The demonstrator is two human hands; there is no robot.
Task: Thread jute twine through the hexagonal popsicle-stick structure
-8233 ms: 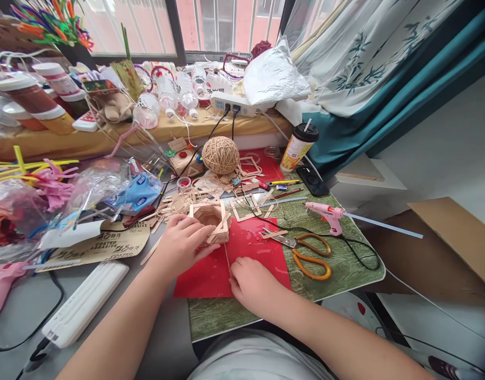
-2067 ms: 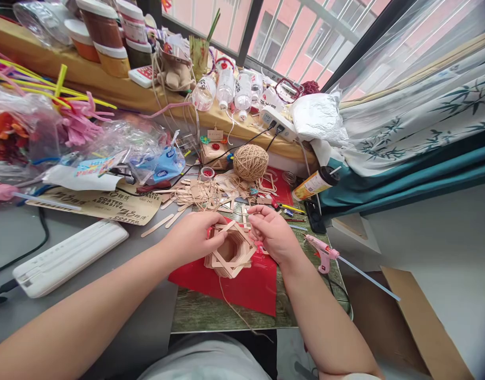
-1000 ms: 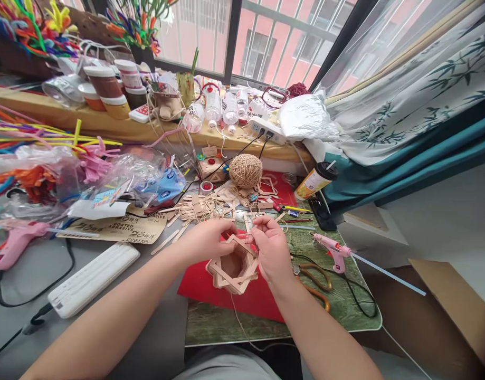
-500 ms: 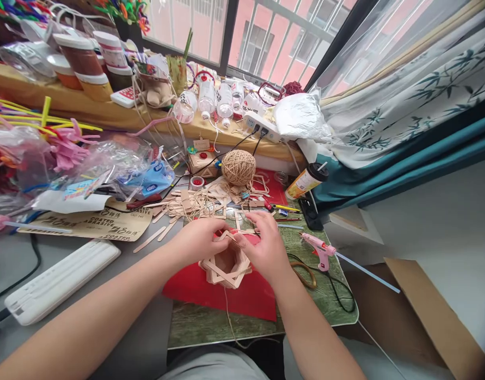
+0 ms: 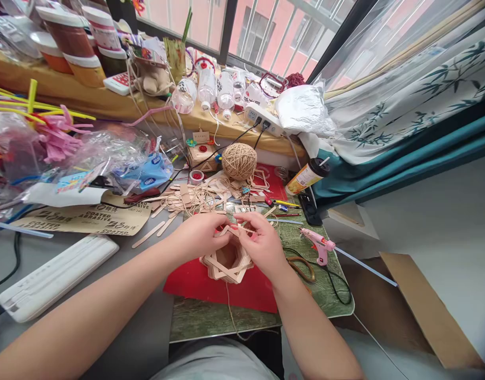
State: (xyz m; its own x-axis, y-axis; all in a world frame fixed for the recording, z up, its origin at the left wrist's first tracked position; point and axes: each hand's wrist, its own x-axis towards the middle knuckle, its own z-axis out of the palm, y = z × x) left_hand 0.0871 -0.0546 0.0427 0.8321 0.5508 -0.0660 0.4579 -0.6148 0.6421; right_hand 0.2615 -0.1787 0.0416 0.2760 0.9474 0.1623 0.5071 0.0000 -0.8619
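Note:
A basket of stacked craft sticks (image 5: 228,272), star-shaped at the rim with a hollow middle, rests on the red sheet (image 5: 187,287) in front of me. My left hand (image 5: 205,235) is closed on its far rim, thumb toward the opening. Just right of it, my right hand (image 5: 262,245) pinches a thin tan strand that looks like twine (image 5: 247,229) over the same rim. The fingertips partly hide where strand and sticks meet. Another length of twine (image 5: 229,309) trails from under the basket to the table's front edge.
Behind the hands are loose craft sticks (image 5: 179,203) and a twine ball (image 5: 239,161). A pink glue gun (image 5: 319,245) lies at right, below a drink cup (image 5: 307,177). Sandpaper (image 5: 87,216) and a white power strip (image 5: 60,277) are at left. Bottles (image 5: 206,89) line the sill.
My right hand's fingers have lifted slightly from the rim, and the strand now shows between them. My left hand stays on the basket. The view has shifted a little.

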